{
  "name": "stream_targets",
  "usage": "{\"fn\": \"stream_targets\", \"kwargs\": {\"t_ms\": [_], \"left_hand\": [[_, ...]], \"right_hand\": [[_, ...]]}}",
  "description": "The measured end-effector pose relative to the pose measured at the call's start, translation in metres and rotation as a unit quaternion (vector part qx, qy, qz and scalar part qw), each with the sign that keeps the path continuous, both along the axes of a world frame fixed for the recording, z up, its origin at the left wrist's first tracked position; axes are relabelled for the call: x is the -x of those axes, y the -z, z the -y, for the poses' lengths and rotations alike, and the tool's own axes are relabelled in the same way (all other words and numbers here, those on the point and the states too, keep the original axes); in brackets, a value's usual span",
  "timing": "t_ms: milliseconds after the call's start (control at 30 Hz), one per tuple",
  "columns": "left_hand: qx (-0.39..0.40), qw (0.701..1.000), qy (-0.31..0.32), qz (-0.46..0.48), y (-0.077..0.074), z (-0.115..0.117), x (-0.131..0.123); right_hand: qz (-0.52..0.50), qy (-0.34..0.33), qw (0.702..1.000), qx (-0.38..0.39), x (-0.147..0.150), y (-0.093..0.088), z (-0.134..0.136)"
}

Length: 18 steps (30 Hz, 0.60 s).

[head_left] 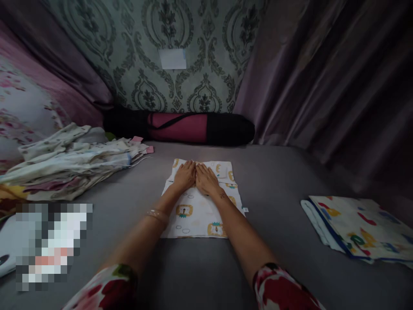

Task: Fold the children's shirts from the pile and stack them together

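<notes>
A white cloth printed with yellow lion faces [200, 215] lies in front of me on the grey sheet, its far part folded over toward me. My left hand [185, 174] rests flat on the folded part, palm down. Beside it, my right hand [205, 177] presses flat on the same part, the fingertips of both hands close together near the far edge. Neither hand grips anything that I can see. A small white tag sticks out at the cloth's right edge.
A heap of loose clothes [74, 159] lies at the left. Folded cloths with a colourful print [368, 224] lie at the right. A black and pink long bag [180, 128] runs along the wall. Curtains [300, 73] hang at the right. A blurred patch covers something at lower left.
</notes>
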<state>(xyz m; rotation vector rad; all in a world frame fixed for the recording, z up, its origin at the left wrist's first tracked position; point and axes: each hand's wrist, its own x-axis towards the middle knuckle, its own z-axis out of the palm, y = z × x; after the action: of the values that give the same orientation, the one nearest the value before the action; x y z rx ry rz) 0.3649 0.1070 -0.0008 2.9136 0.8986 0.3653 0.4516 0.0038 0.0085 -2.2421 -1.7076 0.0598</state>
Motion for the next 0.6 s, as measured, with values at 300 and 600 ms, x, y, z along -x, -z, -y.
{"fn": "stream_targets", "kwargs": {"t_ms": [300, 600], "left_hand": [[-0.008, 0.996, -0.07, -0.048, -0.005, -0.013, 0.024], [0.039, 0.996, -0.03, -0.069, -0.004, -0.033, 0.038]], "right_hand": [[-0.003, 0.105, 0.994, 0.019, -0.01, 0.003, 0.001], [0.006, 0.21, 0.977, 0.014, -0.028, 0.004, 0.009]]}}
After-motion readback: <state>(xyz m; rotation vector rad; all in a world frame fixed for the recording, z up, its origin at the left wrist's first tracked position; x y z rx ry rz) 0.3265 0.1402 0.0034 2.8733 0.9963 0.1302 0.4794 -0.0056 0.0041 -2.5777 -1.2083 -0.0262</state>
